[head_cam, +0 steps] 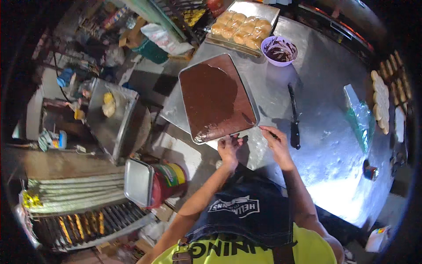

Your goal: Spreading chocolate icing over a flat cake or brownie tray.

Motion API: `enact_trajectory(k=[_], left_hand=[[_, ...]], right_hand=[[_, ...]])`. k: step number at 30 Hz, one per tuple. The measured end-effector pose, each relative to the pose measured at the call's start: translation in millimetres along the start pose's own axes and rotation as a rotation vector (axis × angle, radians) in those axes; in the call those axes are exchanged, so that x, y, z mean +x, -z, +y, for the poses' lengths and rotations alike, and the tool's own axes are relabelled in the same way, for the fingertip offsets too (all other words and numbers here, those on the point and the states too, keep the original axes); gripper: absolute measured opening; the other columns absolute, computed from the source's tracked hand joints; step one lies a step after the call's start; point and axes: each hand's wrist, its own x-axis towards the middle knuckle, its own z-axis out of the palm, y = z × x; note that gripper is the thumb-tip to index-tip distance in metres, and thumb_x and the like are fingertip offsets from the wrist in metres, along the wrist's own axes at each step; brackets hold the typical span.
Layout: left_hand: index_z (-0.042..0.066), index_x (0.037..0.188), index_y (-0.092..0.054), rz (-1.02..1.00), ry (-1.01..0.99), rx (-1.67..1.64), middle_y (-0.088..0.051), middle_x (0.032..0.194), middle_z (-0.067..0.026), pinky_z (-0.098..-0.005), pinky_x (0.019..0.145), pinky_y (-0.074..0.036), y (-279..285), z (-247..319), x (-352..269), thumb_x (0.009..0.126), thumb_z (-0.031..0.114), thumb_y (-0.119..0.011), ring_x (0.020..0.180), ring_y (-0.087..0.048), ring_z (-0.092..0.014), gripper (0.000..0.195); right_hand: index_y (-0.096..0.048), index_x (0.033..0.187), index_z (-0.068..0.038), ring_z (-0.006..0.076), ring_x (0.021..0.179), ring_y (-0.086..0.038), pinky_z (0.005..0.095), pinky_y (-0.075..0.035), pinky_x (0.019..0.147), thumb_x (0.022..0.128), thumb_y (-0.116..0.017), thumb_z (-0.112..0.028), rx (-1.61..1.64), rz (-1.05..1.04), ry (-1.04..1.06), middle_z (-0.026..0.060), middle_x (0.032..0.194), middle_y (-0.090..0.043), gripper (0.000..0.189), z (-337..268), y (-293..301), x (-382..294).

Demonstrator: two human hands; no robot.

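Observation:
A rectangular metal baking pan (211,89) filled with a brown chocolate-coated layer lies across the corner of the metal table. Glossier, darker chocolate covers much of it, leaving a paler strip along the right side. My left hand (229,150) is at the pan's near edge, fingers curled at its rim; whether it bears the pan's weight I cannot tell. My right hand (275,142) pinches the handle of a small metal utensil, probably a spoon, whose dark end (248,118) rests over the near right corner of the chocolate. A purple bowl (279,51) smeared with chocolate stands beyond the pan.
A serrated-looking knife with a black handle (295,133) lies right of my right hand. Plastic-covered buns sit in a tray (257,52) at the table's far edge. Plastic bags (361,118) lie at the right. A lidded red bucket (168,181) stands at lower left.

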Motion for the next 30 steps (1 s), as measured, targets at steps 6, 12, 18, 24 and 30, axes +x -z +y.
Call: enact_trajectory(k=[6, 12, 18, 24, 30], left_hand=[[-0.002, 0.115, -0.054, 0.033, 0.026, 0.013, -0.066, 0.101, -0.0141, -0.0395, 0.078, -0.060, 10, -2, 22, 0.104, 0.013, -0.053, 0.085, -0.068, -0.025, 0.019], [-0.001, 0.108, -0.050, 0.044, 0.218, -0.123, -0.067, 0.092, -0.0183, -0.0401, 0.066, -0.063, 26, 25, 39, 0.096, 0.007, -0.062, 0.075, -0.071, -0.029, 0.019], [-0.002, 0.107, -0.054, -0.094, 0.141, 0.342, -0.069, 0.089, -0.0159, -0.0388, 0.060, -0.060, 123, 69, 54, 0.093, 0.012, -0.068, 0.067, -0.069, -0.026, 0.024], [-0.011, 0.105, -0.057, -0.208, 0.208, 0.572, -0.067, 0.082, -0.0193, -0.0346, 0.055, -0.061, 166, 160, 56, 0.091, 0.009, -0.067, 0.064, -0.070, -0.027, 0.027], [-0.006, 0.101, -0.059, -0.530, 0.183, 0.710, -0.061, 0.078, -0.0085, -0.0290, 0.048, -0.048, 113, 169, 109, 0.093, 0.007, -0.063, 0.059, -0.059, -0.015, 0.016]], right_hand=[[-0.073, 0.114, -0.004, 0.0033, 0.074, -0.045, 0.0218, -0.033, 0.064, 0.096, -0.067, -0.020, -0.026, 0.056, -0.001, -0.0057, 0.088, -0.063, 0.025, -16, -13, 7], [-0.074, 0.114, -0.007, 0.0017, 0.062, -0.038, 0.0209, -0.028, 0.055, 0.096, -0.068, -0.022, -0.042, 0.175, 0.014, -0.0076, 0.080, -0.060, 0.024, -4, -51, 0], [-0.074, 0.114, -0.009, 0.0031, 0.062, -0.041, 0.0204, -0.031, 0.055, 0.094, -0.069, -0.022, -0.171, 0.251, 0.005, -0.0058, 0.083, -0.063, 0.025, 25, -68, -29], [-0.074, 0.113, -0.009, 0.0030, 0.060, -0.041, 0.0210, -0.031, 0.054, 0.093, -0.069, -0.024, -0.134, 0.289, -0.021, -0.0079, 0.077, -0.058, 0.026, 20, -69, -47], [-0.073, 0.116, -0.003, 0.0123, 0.099, -0.062, 0.0271, -0.047, 0.090, 0.098, -0.066, -0.021, -0.328, 0.270, -0.078, 0.0041, 0.105, -0.073, 0.027, 4, -53, -10]])
